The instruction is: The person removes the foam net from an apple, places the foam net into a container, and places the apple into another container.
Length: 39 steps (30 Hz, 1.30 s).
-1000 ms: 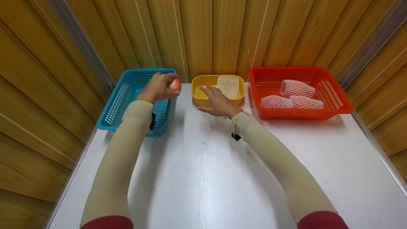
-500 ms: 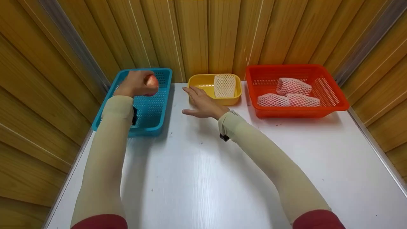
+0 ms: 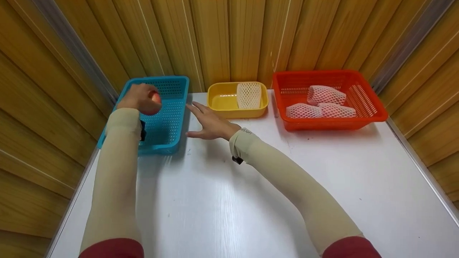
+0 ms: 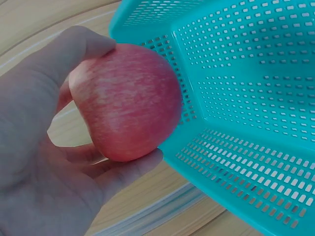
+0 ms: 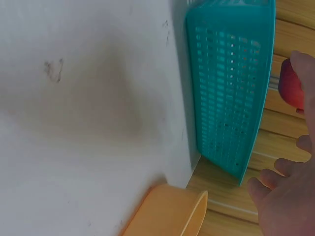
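A red apple (image 4: pixel 130 101) is gripped between the thumb and fingers of my left hand (image 3: pixel 139 99), which is over the blue perforated basket (image 3: pixel 163 146). In the left wrist view the basket's inside shows bare beyond the apple. My right hand (image 3: pixel 212 123) hovers with spread fingers above the table, between the blue basket and the yellow tray (image 3: pixel 222 103); it holds nothing. An empty white foam net sleeve (image 3: pixel 249 95) lies in the yellow tray. In the right wrist view the apple (image 5: pixel 291 84) overlaps the right hand's thumb.
On the right stands a red basket (image 3: pixel 333 124) with apples in white foam nets (image 3: pixel 326 95) inside. Wooden panel walls (image 3: pixel 211 39) close in the back and both sides of the white table (image 3: pixel 200 200).
My left hand has carried the apple leftward from beside the yellow tray to over the blue basket. The right hand has moved left, away from the yellow tray, its fingers spread.
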Each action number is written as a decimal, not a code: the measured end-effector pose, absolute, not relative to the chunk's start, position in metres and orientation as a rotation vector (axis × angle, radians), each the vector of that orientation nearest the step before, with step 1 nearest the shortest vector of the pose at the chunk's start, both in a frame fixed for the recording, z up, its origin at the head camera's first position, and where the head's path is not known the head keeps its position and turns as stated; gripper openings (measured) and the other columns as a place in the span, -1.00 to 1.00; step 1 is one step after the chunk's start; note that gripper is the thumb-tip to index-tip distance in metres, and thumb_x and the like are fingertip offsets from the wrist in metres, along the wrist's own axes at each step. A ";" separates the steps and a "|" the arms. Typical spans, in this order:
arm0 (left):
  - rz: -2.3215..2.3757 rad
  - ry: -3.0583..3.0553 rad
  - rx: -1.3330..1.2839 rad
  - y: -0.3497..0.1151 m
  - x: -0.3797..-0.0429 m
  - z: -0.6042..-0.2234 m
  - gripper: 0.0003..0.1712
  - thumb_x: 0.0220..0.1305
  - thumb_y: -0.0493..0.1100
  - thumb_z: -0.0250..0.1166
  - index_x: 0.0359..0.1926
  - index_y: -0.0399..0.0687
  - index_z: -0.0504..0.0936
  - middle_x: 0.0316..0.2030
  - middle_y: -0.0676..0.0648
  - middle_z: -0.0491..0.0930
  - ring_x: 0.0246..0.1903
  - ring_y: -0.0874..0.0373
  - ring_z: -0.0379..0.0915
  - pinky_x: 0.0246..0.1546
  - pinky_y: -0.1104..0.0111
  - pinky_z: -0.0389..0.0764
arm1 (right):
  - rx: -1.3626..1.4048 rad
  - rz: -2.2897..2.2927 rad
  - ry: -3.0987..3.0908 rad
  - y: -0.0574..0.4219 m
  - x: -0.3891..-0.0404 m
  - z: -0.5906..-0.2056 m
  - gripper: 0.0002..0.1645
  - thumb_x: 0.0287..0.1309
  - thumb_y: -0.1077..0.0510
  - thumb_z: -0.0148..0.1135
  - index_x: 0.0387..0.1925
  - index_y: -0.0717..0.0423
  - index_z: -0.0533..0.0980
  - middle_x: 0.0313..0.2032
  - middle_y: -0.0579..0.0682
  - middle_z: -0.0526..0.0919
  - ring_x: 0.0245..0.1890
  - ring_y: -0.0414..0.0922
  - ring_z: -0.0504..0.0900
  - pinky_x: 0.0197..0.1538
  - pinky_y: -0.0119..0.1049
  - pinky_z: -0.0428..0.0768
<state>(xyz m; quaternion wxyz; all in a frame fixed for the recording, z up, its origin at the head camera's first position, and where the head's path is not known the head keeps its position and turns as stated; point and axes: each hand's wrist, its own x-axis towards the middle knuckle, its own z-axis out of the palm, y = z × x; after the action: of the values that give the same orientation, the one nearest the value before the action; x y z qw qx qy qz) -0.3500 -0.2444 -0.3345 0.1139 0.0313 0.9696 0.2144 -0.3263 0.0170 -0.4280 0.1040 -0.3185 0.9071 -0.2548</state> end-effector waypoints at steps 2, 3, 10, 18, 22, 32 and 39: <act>0.625 2.841 0.076 -0.247 -0.349 -0.334 -0.22 0.19 -0.14 0.39 0.44 -0.09 0.39 0.29 -0.36 0.35 0.13 -0.33 0.28 0.01 -0.14 0.61 | -0.954 -0.744 2.670 0.010 -0.324 -0.427 0.22 0.21 -0.48 0.25 0.65 -0.33 -0.19 0.65 -0.08 -0.21 0.61 -0.02 -0.06 0.55 0.03 0.13; 0.618 2.843 0.073 -0.248 -0.348 -0.333 -0.21 0.19 -0.14 0.39 0.44 -0.09 0.39 0.29 -0.36 0.35 0.12 -0.33 0.29 0.01 -0.14 0.61 | -0.964 -0.745 2.666 0.007 -0.323 -0.427 0.22 0.21 -0.47 0.25 0.65 -0.32 -0.18 0.65 -0.07 -0.21 0.61 -0.02 -0.06 0.55 0.03 0.14; 0.583 2.838 0.056 -0.252 -0.346 -0.337 -0.23 0.21 -0.11 0.35 0.45 -0.12 0.39 0.28 -0.37 0.38 0.10 -0.32 0.30 0.04 -0.17 0.58 | -0.964 -0.750 2.613 -0.011 -0.315 -0.430 0.23 0.20 -0.47 0.26 0.65 -0.33 -0.21 0.65 -0.04 -0.27 0.62 -0.03 -0.11 0.53 0.02 0.17; 0.511 2.820 0.096 -0.260 -0.353 -0.345 -0.22 0.21 -0.04 0.33 0.44 -0.14 0.40 0.27 -0.40 0.38 0.08 -0.33 0.31 0.05 -0.17 0.57 | -0.994 -0.732 2.568 -0.021 -0.314 -0.437 0.25 0.19 -0.53 0.20 0.66 -0.28 -0.20 0.65 -0.03 -0.28 0.62 -0.06 -0.17 0.57 -0.05 0.08; 0.523 2.798 0.059 -0.261 -0.353 -0.347 -0.17 0.16 -0.06 0.40 0.44 -0.12 0.39 0.28 -0.39 0.38 0.10 -0.34 0.30 0.06 -0.19 0.57 | -0.958 -0.694 2.569 -0.024 -0.312 -0.439 0.22 0.20 -0.53 0.19 0.66 -0.27 -0.17 0.65 -0.05 -0.28 0.63 -0.07 -0.20 0.57 -0.07 0.05; 0.566 2.773 -0.038 -0.255 -0.341 -0.345 -0.22 0.22 -0.17 0.35 0.45 -0.11 0.36 0.30 -0.41 0.33 0.09 -0.34 0.28 0.05 -0.19 0.58 | -0.953 -0.615 2.629 -0.030 -0.306 -0.438 0.04 0.29 -0.42 0.21 0.60 -0.06 0.14 0.65 0.05 -0.18 0.62 -0.03 -0.09 0.55 -0.11 0.12; 0.639 2.748 -0.165 -0.249 -0.328 -0.347 -0.23 0.17 -0.31 0.45 0.40 -0.17 0.39 0.25 -0.42 0.34 0.06 -0.36 0.31 -0.03 -0.19 0.65 | -0.923 -0.587 2.630 -0.034 -0.304 -0.434 0.00 0.28 -0.42 0.23 0.59 -0.12 0.19 0.65 0.03 -0.17 0.61 -0.05 -0.07 0.55 -0.15 0.14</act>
<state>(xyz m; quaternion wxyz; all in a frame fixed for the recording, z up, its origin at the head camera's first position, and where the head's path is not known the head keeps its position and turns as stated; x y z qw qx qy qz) -0.3277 -0.2493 -0.3471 0.1571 -0.0576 0.9603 0.2233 -0.3042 -0.0340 -0.4343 0.1460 -0.3204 0.9135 -0.2038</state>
